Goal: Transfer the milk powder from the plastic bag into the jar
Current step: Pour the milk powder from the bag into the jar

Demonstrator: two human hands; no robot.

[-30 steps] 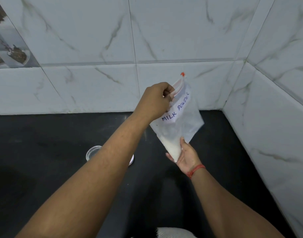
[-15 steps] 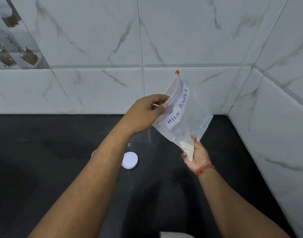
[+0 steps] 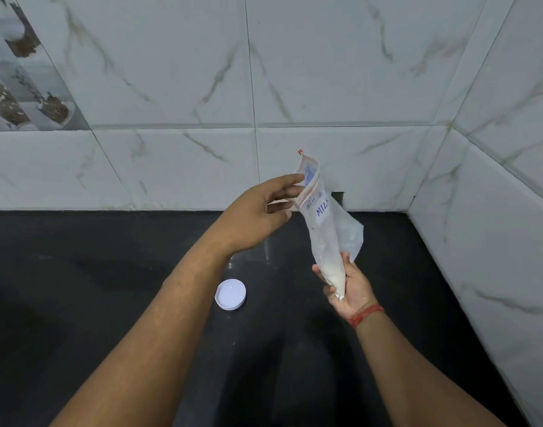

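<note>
A clear zip bag (image 3: pixel 324 229) labelled "MILK" stands nearly upright above the black counter, with white milk powder gathered in its lower corner. My right hand (image 3: pixel 347 288) grips that bottom corner from below. My left hand (image 3: pixel 264 211) is at the bag's zip mouth, its fingers stretched out and their tips touching the mouth's left edge. The jar's white lid (image 3: pixel 230 294) lies upturned on the counter, just right of my left forearm. The jar itself is hidden behind that forearm.
The black counter (image 3: pixel 402 272) runs into a corner of white marble-tiled walls (image 3: pixel 325 72) at the back and right. A small dark gap in the wall shows behind the bag. A patterned tile sits at the upper left.
My left hand has loosened from a pinch on the bag's top to outstretched fingers. The bag has swung more upright and edge-on, and my right hand holds its corner lower down.
</note>
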